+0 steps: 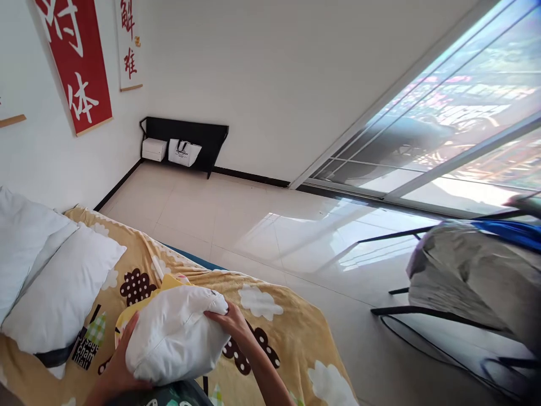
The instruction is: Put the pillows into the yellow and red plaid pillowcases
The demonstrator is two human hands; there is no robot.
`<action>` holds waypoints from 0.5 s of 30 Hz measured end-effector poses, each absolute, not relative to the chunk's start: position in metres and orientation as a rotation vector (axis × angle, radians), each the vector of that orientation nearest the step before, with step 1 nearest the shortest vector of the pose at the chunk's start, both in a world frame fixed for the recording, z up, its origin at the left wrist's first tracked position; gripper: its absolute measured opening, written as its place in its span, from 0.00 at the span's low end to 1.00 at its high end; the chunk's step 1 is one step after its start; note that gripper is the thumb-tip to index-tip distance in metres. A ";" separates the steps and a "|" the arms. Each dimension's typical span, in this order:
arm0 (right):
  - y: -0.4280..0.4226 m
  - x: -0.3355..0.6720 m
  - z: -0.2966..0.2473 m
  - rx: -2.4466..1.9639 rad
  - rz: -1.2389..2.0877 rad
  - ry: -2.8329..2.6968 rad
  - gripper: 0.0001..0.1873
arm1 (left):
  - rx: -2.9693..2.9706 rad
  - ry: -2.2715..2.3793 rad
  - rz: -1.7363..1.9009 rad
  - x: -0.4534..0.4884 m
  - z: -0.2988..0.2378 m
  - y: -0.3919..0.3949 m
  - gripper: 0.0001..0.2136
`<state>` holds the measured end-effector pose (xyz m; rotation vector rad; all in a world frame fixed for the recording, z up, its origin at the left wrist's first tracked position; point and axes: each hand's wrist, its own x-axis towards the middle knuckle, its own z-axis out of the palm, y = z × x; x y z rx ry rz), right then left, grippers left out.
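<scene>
A plump white pillow (177, 332) is held up between my hands above the bed. My left hand (120, 369) grips its lower left side, the palm pressed against the cloth. At the upper right corner my right hand (231, 324) pinches the pillow, thumb and fingers closed on it. Yellow fabric (169, 282) shows behind the pillow's top and left edge; how far it reaches under the pillow is hidden. Below the pillow, a dark cloth with a pale green print (164, 395) is partly visible at the bottom edge.
White pillows (67, 282) lie on the left of the tan patterned bedspread (296, 316). Clothes (473, 276) hang over a dark-framed chair at the right. A black shelf (186, 129) with a white bag (183, 152) and white box (154, 149) stands by the wall.
</scene>
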<state>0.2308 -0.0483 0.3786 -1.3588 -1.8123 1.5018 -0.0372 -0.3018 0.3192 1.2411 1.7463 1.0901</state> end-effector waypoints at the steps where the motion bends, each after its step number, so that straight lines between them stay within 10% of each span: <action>1: -0.048 0.228 0.379 -1.300 1.480 -1.831 0.31 | 1.222 1.813 1.199 -0.022 0.320 -0.289 0.56; 8: -0.064 0.175 0.386 -1.365 1.138 -2.017 0.19 | 1.645 1.615 1.183 0.010 0.365 -0.199 0.14; 15: -0.103 0.163 0.361 -1.365 0.902 -2.165 0.13 | 1.031 1.781 1.130 0.021 0.343 -0.181 0.09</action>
